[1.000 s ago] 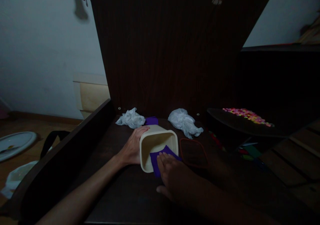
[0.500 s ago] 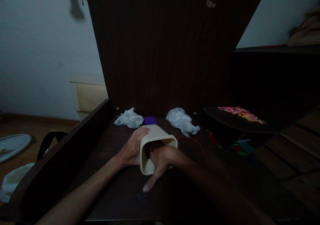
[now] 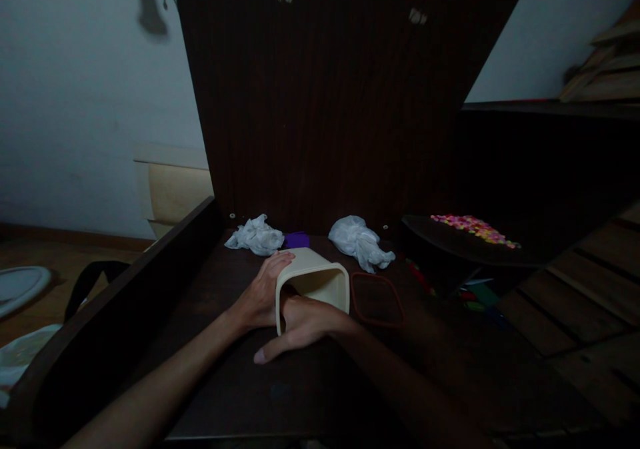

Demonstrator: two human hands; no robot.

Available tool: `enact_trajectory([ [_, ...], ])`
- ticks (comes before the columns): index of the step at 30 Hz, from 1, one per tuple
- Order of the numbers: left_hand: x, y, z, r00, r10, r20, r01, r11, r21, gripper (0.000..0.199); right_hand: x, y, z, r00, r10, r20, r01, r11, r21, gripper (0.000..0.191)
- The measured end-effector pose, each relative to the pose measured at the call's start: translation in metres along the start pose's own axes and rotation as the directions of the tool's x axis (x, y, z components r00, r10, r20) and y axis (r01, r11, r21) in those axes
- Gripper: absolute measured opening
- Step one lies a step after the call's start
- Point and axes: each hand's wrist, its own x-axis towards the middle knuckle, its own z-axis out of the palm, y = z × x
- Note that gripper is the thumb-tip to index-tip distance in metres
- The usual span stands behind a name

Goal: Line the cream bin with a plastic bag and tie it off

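While the left hand (image 3: 257, 299) clamps its fingers on the cream, square-mouthed plastic container (image 3: 314, 262), the right hand (image 3: 307, 321) reaches inside, fingers hidden, their state unclear.

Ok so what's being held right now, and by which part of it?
The left hand holds the cream container by its left side, near the open rim. The right hand reaches inside; whether it grips anything there is hidden.

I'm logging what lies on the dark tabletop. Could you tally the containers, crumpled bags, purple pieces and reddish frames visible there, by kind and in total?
Cream container: 1
Crumpled whitish bags: 2
Purple piece: 1
Reddish frame: 1
Total: 5
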Motion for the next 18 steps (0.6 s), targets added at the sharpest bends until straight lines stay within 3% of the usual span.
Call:
enact_trajectory([
  [2,0.000,-0.001,0.001,1.000,-0.010,-0.015,0.010,1.000,-0.002,0.094,-0.011,-0.006,0.005,0.999,0.046,0.008,-0.046,0.994,0.094,0.105],
  [5,-0.001,-0.003,0.002,0.999,-0.005,-0.032,0.004,1.000,-0.019,0.095,-0.029,-0.012,0.019,0.995,0.067,-0.072,-0.061,0.995,0.085,0.121],
  [9,-0.002,-0.006,0.000,0.999,0.001,-0.033,-0.002,1.000,-0.029,0.102,-0.052,-0.014,0.036,0.983,-0.069,-0.171,0.067,0.998,-0.016,0.120],
  [11,-0.002,-0.007,-0.001,1.000,0.002,-0.030,-0.003,1.000,-0.028,0.104,-0.064,-0.015,0.037,0.991,-0.062,-0.120,0.055,0.996,-0.065,0.113],
  [14,0.000,-0.006,-0.003,1.000,0.003,-0.012,-0.003,1.000,-0.019,0.102,-0.079,-0.020,0.029,0.998,0.070,0.003,-0.069,0.988,-0.137,0.102],
  [18,0.003,-0.003,-0.003,1.000,0.007,0.008,-0.007,1.000,0.028,0.102,-0.083,-0.018,0.015,0.975,0.213,0.068,-0.190,0.950,-0.247,0.102],
])
